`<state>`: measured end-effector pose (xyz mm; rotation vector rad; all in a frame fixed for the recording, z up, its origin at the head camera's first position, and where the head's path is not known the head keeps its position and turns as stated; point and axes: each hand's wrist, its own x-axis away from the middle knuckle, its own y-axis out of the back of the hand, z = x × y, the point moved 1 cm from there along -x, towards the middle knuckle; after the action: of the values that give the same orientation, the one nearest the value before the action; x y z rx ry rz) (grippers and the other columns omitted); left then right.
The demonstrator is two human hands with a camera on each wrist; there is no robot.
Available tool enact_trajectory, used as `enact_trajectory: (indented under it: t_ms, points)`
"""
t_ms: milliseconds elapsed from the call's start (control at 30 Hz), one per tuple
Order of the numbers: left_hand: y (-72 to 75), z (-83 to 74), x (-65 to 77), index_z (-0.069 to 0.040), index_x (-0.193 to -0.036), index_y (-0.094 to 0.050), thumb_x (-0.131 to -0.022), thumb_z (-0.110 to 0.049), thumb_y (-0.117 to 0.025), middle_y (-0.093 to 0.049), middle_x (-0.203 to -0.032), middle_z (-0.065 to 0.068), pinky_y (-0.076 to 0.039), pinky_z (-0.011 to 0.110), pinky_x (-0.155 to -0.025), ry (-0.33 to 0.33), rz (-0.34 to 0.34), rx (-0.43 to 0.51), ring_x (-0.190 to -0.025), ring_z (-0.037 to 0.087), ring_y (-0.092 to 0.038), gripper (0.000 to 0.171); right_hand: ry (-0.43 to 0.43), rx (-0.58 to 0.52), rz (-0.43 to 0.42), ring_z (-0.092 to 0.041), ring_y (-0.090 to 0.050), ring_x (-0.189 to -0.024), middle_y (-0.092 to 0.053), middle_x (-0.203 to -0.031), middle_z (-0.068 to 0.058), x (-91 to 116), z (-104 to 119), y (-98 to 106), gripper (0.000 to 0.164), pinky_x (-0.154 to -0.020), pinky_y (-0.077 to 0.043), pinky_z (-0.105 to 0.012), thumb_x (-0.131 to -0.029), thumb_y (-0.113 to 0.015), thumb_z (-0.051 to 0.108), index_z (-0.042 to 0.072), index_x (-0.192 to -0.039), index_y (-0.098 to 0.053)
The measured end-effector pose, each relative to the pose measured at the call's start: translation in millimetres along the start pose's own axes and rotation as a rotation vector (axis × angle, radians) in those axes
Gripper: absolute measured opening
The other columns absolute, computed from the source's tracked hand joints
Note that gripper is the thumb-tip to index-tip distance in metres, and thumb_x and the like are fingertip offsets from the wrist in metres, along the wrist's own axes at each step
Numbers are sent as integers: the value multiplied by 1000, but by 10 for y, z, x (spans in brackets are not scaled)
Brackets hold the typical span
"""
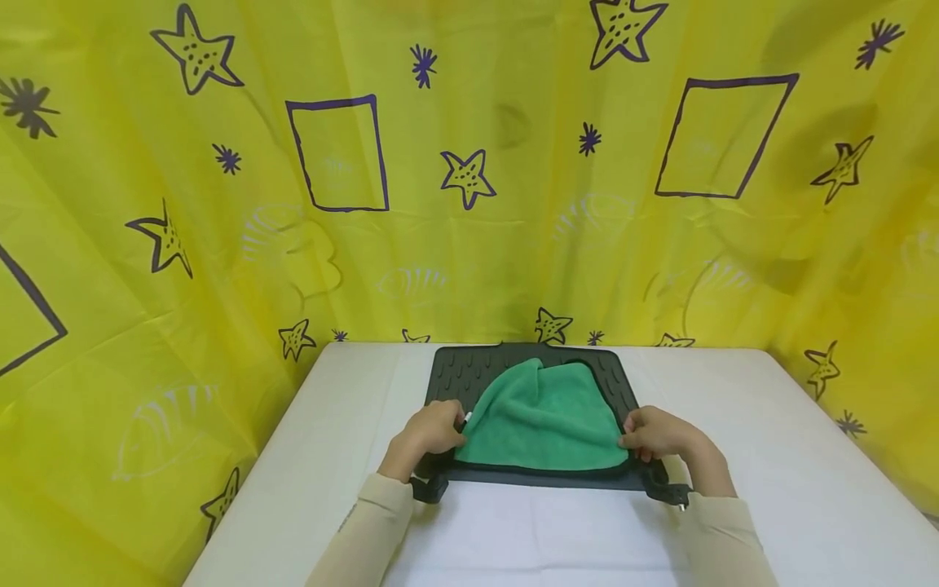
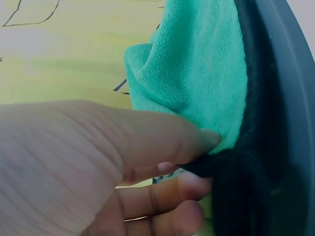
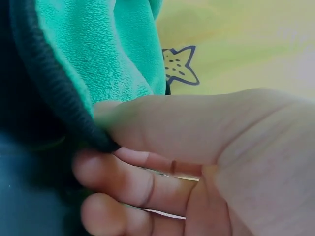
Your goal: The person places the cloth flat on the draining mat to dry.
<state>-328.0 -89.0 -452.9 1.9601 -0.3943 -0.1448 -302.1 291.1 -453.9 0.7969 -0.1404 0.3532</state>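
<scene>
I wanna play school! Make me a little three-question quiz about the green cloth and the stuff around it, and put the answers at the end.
1. Pick one: what color is the edging of the green cloth?
A) red
B) black
C) white

2. True or false: only one hand is pinching the cloth.

3. Fill in the blank: the dark textured mat lies on a white ____.

Key:
1. B, black.
2. False. The left hand and the right hand both pinch it.
3. Table.
</scene>
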Motion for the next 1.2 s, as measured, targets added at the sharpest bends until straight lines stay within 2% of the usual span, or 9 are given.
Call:
enact_trajectory:
  t_ms: [133, 267, 400, 567, 667, 800, 967, 1033, 1200]
  points:
    - [1, 10, -6, -6, -96, -66, -85, -14, -78, -65, -87, 6, -50, 38, -70, -5, 37, 15, -77, 20, -56, 18, -27, -6, -39, -19, -53, -65, -57, -74, -6, -12, -13, 17, 17, -59, -44, -29, -97, -65, 15, 0, -90, -60]
    - [-5, 22, -41, -3, -103, -68, -91, -22, -74, -69, -91, 8, -53, 39, -73, -15, 28, 83, -80, 20, -60, 24, -72, -55, -106, -20, -53, -68, -57, -77, -6, -22, -46, 42, 23, -62, -45, -32, -101, -60, 20, -3, -99, -59]
    - [-2, 34, -81, -1, -115, -69, -99, -30, -66, -72, -97, 9, -55, 42, -78, -24, -48, 160, -86, 21, -65, 33, -62, -96, -177, -20, -55, -70, -57, -78, -7, -35, -76, 68, 25, -64, -47, -32, -102, -57, 20, -5, -100, -58]
    - [16, 39, -154, -4, -113, -70, -102, -27, -61, -65, -81, 4, -47, 33, -63, -41, -166, 225, -72, 17, -58, 27, -14, -137, -234, -20, -57, -78, -60, -85, -8, -63, -19, 79, 29, -68, -49, -32, -105, -55, 22, -7, -110, -58]
    - [37, 25, -219, -6, -107, -72, -102, -23, -61, -64, -78, 3, -45, 30, -60, -40, -212, 236, -69, 15, -56, 21, 35, -156, -244, -22, -58, -84, -63, -92, -12, -98, 88, 84, 32, -71, -50, -32, -105, -55, 23, -7, -116, -57]
    - [87, -16, -386, -7, -105, -74, -102, -23, -60, -70, -86, 4, -48, 31, -64, -54, -245, 196, -73, 15, -59, 21, 105, -112, -275, -26, -59, -90, -65, -103, -20, -167, 285, 151, 31, -74, -50, -33, -105, -56, 23, -6, -118, -59]
    - [104, -80, -651, -7, -103, -76, -104, -26, -58, -72, -85, 6, -44, 28, -61, -79, -214, 160, -68, 13, -57, 26, 147, -5, -307, -35, -61, -102, -65, -115, -25, -329, 497, 257, 31, -82, -52, -43, -105, -56, 22, -5, -119, -60]
    - [96, -118, -726, -6, -103, -77, -104, -25, -58, -73, -85, 8, -45, 29, -61, -83, -181, 182, -68, 16, -59, 27, 158, 34, -304, -38, -61, -108, -65, -119, -25, -432, 541, 267, 31, -87, -53, -48, -104, -56, 22, -4, -121, -59]
    - [25, -225, -853, -5, -109, -78, -104, -24, -59, -76, -105, 10, -54, 33, -73, -81, -91, 265, -84, 19, -67, 26, 197, 161, -289, -49, -57, -122, -60, -130, -32, -726, 526, 210, 38, -100, -48, -59, -104, -56, 16, -10, -131, -55]
